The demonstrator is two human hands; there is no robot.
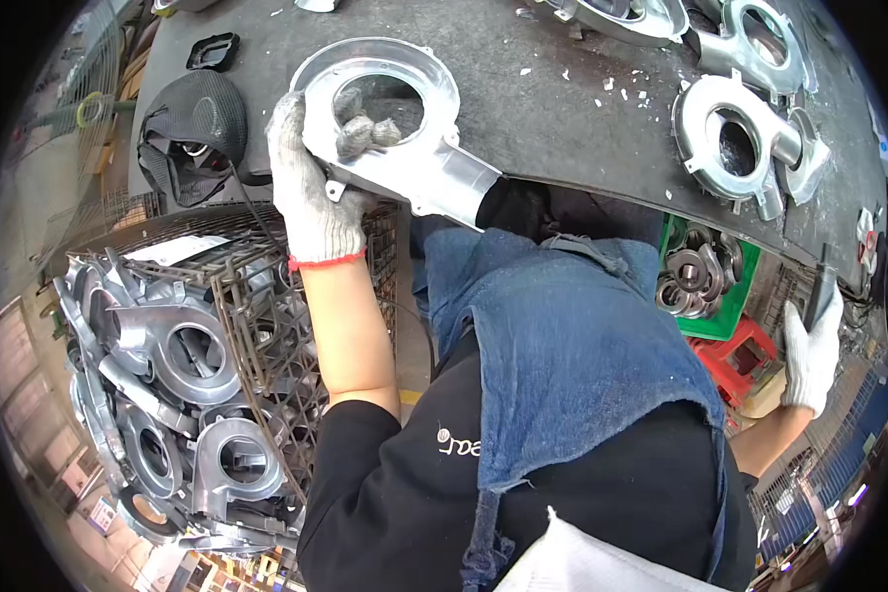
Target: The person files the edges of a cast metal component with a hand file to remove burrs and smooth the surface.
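My left hand [311, 202], in a white knit glove with a red cuff, is closed on the left rim of a silvery metal blower housing [419, 176]. The housing has a large round opening and a spout pointing toward the lower right. Fingers of the glove show through that opening. The part is at the near edge of the dark worktable [553, 128]. Far out to the right, my right hand [812, 357], also gloved, is wrapped round a dark, slim-handled tool [822, 286]. The tool's working end cannot be made out.
More metal housings [725, 138] lie at the table's right and far edge, with small scraps between. A black mesh cap [192, 133] sits at the left. Below it, a wire cage [257, 345] holds several housings. A green crate [740, 286] of metal rings stands under the table, by a red stool [730, 360].
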